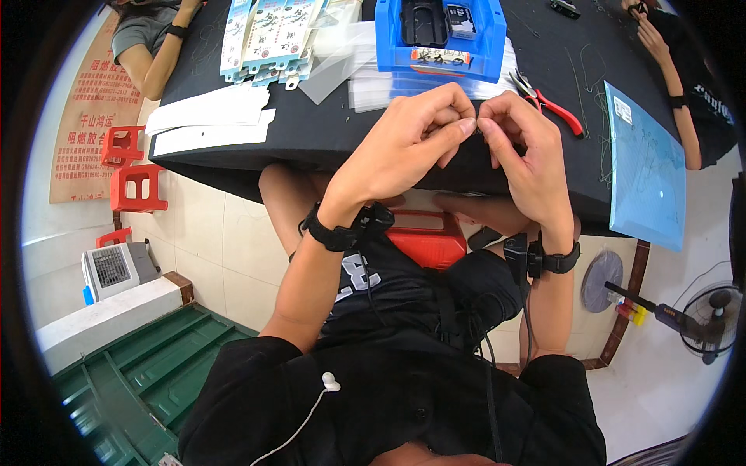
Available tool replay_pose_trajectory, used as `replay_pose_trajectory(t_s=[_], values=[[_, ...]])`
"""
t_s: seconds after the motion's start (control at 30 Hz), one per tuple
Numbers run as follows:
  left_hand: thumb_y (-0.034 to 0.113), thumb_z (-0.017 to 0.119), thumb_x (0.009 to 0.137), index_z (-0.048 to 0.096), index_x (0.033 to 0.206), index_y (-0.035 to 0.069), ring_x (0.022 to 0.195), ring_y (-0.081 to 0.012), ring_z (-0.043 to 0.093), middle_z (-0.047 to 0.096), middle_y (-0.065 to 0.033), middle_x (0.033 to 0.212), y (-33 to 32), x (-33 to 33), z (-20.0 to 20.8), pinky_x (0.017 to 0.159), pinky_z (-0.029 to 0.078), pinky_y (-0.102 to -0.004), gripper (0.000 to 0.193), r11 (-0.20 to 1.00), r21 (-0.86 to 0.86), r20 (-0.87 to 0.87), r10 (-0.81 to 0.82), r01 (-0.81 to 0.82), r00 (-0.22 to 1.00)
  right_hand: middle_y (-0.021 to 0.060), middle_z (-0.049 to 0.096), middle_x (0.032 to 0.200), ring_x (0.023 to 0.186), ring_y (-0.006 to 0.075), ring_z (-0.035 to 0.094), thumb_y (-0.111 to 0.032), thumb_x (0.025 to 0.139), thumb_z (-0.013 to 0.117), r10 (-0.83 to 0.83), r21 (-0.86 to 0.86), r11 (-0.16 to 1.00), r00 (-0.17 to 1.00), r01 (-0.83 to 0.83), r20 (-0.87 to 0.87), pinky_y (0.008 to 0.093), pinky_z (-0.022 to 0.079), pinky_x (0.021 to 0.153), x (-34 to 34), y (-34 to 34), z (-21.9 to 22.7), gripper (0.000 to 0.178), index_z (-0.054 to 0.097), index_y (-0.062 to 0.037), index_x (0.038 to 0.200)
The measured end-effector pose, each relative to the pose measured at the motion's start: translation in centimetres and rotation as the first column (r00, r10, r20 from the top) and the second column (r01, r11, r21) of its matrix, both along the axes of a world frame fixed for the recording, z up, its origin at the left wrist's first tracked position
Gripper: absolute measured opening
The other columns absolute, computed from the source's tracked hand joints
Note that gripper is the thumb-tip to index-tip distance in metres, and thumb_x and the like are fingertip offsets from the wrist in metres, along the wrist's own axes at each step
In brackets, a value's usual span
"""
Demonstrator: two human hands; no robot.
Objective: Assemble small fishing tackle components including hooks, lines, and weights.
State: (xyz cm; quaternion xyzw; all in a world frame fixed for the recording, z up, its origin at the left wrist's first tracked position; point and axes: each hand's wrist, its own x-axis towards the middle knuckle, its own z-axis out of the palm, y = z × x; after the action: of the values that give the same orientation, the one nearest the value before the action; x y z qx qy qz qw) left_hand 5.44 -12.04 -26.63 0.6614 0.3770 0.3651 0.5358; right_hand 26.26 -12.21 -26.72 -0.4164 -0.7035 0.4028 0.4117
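My left hand (408, 144) and my right hand (530, 151) are raised close together over the table's near edge. Both have thumb and forefinger pinched, the fingertips almost meeting. Whatever they hold is too small or too thin to make out. Red-handled pliers (572, 119) lie on the black cloth just beyond my right hand. A blue plastic bin (489, 46) stands past my fingers, with a black tray (424, 23) and a small dark-and-white box (461, 22) in it. Beneath its front lie clear plastic sleeves (369, 95).
Printed blue-and-white cards (272, 35) are piled at the far left, with white card strips (210, 124) nearer. A light-blue folder (649, 171) overhangs the right edge, beside loose thin threads (602, 116). Other people sit at both far corners. A red stool (426, 237) is below me.
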Motion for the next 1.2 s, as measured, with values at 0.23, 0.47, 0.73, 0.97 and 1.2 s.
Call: replay_pose_trajectory(t_s=[0.23, 0.47, 0.73, 0.97, 1.2], values=[[0.014, 0.057, 0.108, 0.057, 0.103, 0.002, 0.064, -0.0067, 0.046, 0.051, 0.0022, 0.071, -0.12, -0.05, 0.22, 0.059, 0.038, -0.0242, 0.013, 1.0, -0.008, 0.009, -0.021, 0.021, 1.0, 0.0024, 0.059, 0.078, 0.062, 0.0073, 0.052, -0.008, 0.104, 0.064, -0.013, -0.022, 1.0, 0.998, 0.011, -0.058, 0.0245, 0.041, 0.055, -0.13, -0.02, 0.01, 0.009, 0.063, 0.0004, 0.102], [0.015, 0.057, 0.108, 0.056, 0.104, 0.002, 0.066, -0.0072, 0.046, 0.05, 0.0016, 0.073, -0.17, -0.04, 0.27, 0.059, 0.038, -0.0245, 0.013, 1.0, -0.02, 0.022, -0.018, 0.018, 1.0, 0.0015, 0.059, 0.076, 0.061, 0.0071, 0.053, -0.009, 0.104, 0.065, -0.055, -0.058, 0.997, 0.994, 0.049, -0.094, 0.0238, 0.042, 0.055, -0.08, -0.13, 0.1, 0.01, 0.064, 0.0005, 0.101], [0.015, 0.056, 0.108, 0.056, 0.104, 0.002, 0.066, -0.0073, 0.046, 0.051, 0.0018, 0.074, -0.2, -0.11, 0.27, 0.06, 0.038, -0.0244, 0.013, 0.999, -0.034, 0.016, -0.028, 0.028, 0.999, 0.0026, 0.062, 0.079, 0.064, 0.0066, 0.056, -0.009, 0.101, 0.068, 0.014, 0.001, 1.0, 0.999, -0.014, -0.032, 0.0227, 0.042, 0.056, 0.01, 0.01, -0.03, 0.01, 0.065, 0.0008, 0.099], [0.015, 0.057, 0.107, 0.056, 0.104, 0.001, 0.066, -0.0078, 0.046, 0.05, 0.0019, 0.074, -0.08, -0.08, 0.44, 0.059, 0.037, -0.0248, 0.015, 0.998, -0.032, -0.018, -0.051, 0.05, 0.999, 0.0023, 0.06, 0.078, 0.064, 0.0063, 0.054, -0.008, 0.102, 0.066, 0.037, -0.038, 0.999, 0.998, -0.039, -0.041, 0.023, 0.043, 0.056, 0.1, 0.13, -0.03, 0.01, 0.061, 0.0006, 0.1], [0.015, 0.058, 0.107, 0.057, 0.104, 0.001, 0.066, -0.0082, 0.045, 0.051, 0.0007, 0.077, 0.08, -0.31, 0.45, 0.059, 0.037, -0.0252, 0.015, 0.997, -0.045, -0.01, -0.068, 0.067, 0.998, 0.0009, 0.06, 0.081, 0.066, 0.0052, 0.052, -0.013, 0.107, 0.059, 0.0, -0.09, 0.996, 0.997, -0.007, -0.077, 0.0215, 0.042, 0.058, 0.15, -0.08, 0.52, 0.013, 0.061, -0.0007, 0.101]])
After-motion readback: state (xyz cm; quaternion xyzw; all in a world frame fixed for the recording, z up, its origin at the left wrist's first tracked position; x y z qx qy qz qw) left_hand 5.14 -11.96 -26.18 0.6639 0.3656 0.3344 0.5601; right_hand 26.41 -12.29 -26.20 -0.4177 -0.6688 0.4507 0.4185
